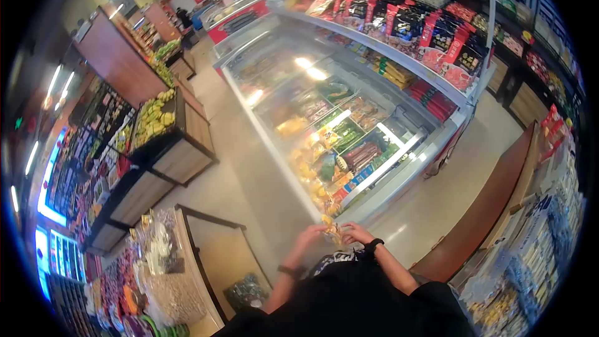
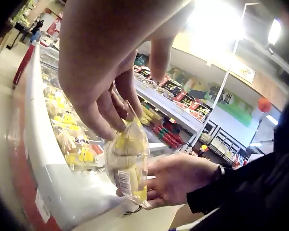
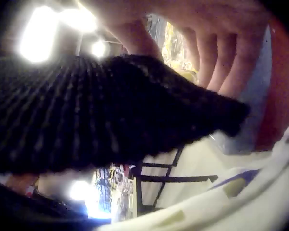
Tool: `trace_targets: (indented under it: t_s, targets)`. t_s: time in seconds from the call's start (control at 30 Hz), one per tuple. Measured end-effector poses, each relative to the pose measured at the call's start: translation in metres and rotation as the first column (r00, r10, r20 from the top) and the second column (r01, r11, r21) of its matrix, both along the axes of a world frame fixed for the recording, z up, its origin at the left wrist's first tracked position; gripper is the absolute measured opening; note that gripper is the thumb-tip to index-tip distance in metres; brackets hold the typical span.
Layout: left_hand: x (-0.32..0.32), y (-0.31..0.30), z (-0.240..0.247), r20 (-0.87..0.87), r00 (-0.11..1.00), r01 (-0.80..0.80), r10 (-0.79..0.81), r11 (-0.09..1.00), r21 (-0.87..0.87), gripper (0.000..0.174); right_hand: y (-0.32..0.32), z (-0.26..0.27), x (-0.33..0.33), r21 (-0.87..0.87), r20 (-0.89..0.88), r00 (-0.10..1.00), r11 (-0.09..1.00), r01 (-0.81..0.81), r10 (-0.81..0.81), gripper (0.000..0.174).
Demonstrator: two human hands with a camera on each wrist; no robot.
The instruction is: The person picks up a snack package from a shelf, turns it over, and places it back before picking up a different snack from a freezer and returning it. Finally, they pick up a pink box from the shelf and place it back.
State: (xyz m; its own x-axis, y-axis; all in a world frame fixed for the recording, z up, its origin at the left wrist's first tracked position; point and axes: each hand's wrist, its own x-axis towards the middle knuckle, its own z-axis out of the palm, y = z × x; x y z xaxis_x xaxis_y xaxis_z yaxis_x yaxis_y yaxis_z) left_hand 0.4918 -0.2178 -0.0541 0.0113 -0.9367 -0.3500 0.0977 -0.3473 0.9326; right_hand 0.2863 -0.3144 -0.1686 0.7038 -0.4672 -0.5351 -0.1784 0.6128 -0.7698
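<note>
A clear plastic bag with yellow print and a barcode label hangs upright between the two hands, pale rounded pieces showing through it. At its gathered top, the left hand holds the plastic with curled fingertips. The right hand grips the lower part from the side, its fingers partly hidden behind the bag. Seen from the head, the left hand and right hand meet at the bag before the freezer's near end. The right wrist view is mostly covered by a dark ribbed cuff.
A glass-topped chest freezer stands directly ahead, with similar yellow-printed bags inside. Above it runs a shelf of red and black packets. A produce stand and a display table lie left; stacked packages rise right.
</note>
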Motion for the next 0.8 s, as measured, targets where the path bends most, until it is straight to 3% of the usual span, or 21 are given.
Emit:
trace_targets:
  t_s: [0.1,0.23,0.33,0.43,0.47,0.57,0.67,0.77,0.8]
  targets:
    - [0.018,-0.037,0.000,0.070,0.992,0.107,-0.101,0.991,-0.081,0.029,-0.015,0.023,0.004,-0.020,-0.015,0.991,0.991,0.134,-0.134,0.043]
    - [0.030,-0.071,0.002,0.090,0.987,0.133,-0.131,0.991,-0.015,0.028,-0.015,0.022,0.008,-0.028,0.030,0.950,0.950,0.310,-0.309,0.045]
    - [0.054,-0.097,-0.030,0.321,0.928,0.217,-0.186,0.974,-0.061,0.029,-0.014,0.010,0.018,-0.200,0.088,0.900,0.877,0.436,-0.427,0.045]
    - [0.068,-0.128,-0.041,0.194,0.965,0.178,-0.178,0.984,0.017,0.031,-0.020,0.034,0.031,-0.066,0.114,0.833,0.833,0.550,-0.541,0.042]
    - [0.075,-0.137,-0.044,0.193,0.960,0.185,-0.203,0.977,0.104,0.031,-0.024,0.020,0.039,-0.058,0.111,0.835,0.835,0.547,-0.539,0.042]
    - [0.095,-0.163,-0.056,0.123,0.958,0.252,-0.260,0.965,0.072,0.031,-0.035,0.017,0.065,-0.019,0.090,0.780,0.782,0.623,-0.620,0.042]
    - [0.113,-0.196,-0.072,0.192,0.926,0.336,-0.325,0.941,-0.025,0.033,-0.052,0.057,0.095,-0.092,0.121,0.658,0.652,0.753,-0.743,0.044]
    - [0.127,-0.225,-0.068,0.311,0.847,0.483,-0.431,0.869,-0.112,0.036,-0.070,0.037,0.120,-0.328,0.049,0.639,0.592,0.736,-0.768,0.046]
    - [0.133,-0.235,-0.070,0.299,0.833,0.510,-0.465,0.855,-0.092,0.037,-0.074,0.026,0.129,-0.334,0.039,0.624,0.579,0.744,-0.780,0.048]
